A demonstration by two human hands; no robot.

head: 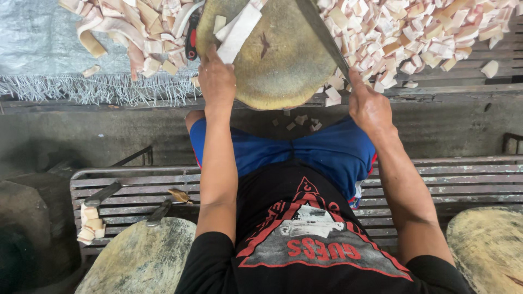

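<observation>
Two hands: left hand (216, 80) pins pale strip (238, 31), right hand (369, 106) grips cleaver (322, 34).

I see a round wooden chopping block (278, 60) in mottled olive-yellow with a dark brown stain near its middle. A long pale strip of rind (238, 32) on it is creamy white. The heap of cut rind pieces (414, 32) is white with pinkish and tan edges. The long knife blade (321, 32) is dull dark grey. A woven plastic sheet (38, 38) is silver-grey with a frayed pale fringe. The shorts (327, 152) are bright blue with red trim; the black shirt (305, 234) bears a red triangle print with grey inside.
</observation>
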